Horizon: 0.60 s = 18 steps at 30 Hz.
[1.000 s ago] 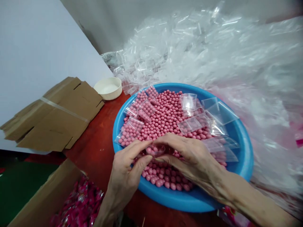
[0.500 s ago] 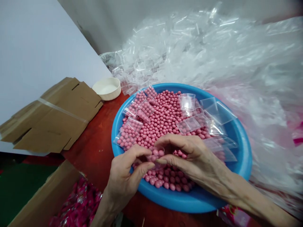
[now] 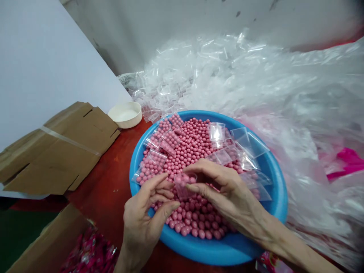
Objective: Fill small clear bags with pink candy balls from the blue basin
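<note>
Over the blue basin (image 3: 227,253) of pink balls (image 3: 196,142), my right hand (image 3: 224,191) pinches a small clear plastic bag (image 3: 183,189) by its right side. Several pink balls show near the bag's mouth. My left hand (image 3: 148,212) is just left of the bag, thumb and fingers apart, with nothing between them. Filled clear packets (image 3: 170,140) lie on the balls at the basin's left. Flat clear bags (image 3: 248,142) that look unfilled rest along its right side.
Behind and right of the basin spreads a big heap of clear plastic bags (image 3: 227,76). Folded cardboard (image 3: 57,148) and a round cream dish (image 3: 125,115) are at the left. A carton of shiny magenta packets (image 3: 91,250) stands at the lower left.
My left hand has let go of the small bag, drawn back to the left and opened. My right hand still holds it. The view has shifted slightly, lowering the far background in the picture.
</note>
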Each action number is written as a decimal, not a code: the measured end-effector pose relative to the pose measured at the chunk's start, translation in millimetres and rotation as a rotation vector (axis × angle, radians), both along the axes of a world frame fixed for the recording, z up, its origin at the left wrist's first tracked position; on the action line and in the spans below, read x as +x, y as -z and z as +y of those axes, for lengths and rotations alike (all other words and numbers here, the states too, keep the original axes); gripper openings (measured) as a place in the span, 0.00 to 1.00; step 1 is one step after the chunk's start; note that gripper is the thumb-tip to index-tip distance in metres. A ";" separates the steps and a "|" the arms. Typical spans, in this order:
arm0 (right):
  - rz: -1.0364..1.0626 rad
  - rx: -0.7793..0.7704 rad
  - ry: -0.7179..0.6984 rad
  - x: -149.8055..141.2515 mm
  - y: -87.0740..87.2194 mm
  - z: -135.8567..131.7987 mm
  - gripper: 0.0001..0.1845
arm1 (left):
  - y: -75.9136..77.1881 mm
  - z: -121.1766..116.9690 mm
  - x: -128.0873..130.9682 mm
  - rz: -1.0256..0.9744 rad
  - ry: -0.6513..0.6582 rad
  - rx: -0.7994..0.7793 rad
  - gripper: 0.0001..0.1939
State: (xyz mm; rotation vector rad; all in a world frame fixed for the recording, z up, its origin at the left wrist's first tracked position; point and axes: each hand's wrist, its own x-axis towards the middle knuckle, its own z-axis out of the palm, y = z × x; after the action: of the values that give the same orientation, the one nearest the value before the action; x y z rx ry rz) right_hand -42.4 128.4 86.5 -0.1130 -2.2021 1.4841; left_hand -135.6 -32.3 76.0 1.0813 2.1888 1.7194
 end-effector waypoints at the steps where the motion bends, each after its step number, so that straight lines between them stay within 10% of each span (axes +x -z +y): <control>1: -0.020 -0.043 0.019 -0.4 0.0 0.3 0.07 | 1.1 0.4 0.1 0.003 -0.005 0.000 0.24; 11: -0.082 -0.177 -0.038 -3.9 0.3 -6.1 0.12 | 5.9 -0.1 -0.4 0.250 0.066 -0.198 0.26; 18: 0.018 0.044 -0.108 -7.0 3.6 -8.8 0.14 | 4.3 -4.1 -2.0 0.092 0.062 -0.128 0.25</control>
State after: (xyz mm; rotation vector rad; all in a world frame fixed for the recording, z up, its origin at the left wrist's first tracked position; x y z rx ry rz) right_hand -49.4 119.6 82.8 0.0342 -2.2563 1.4861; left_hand -137.6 -36.4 71.7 1.2036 2.2589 1.5107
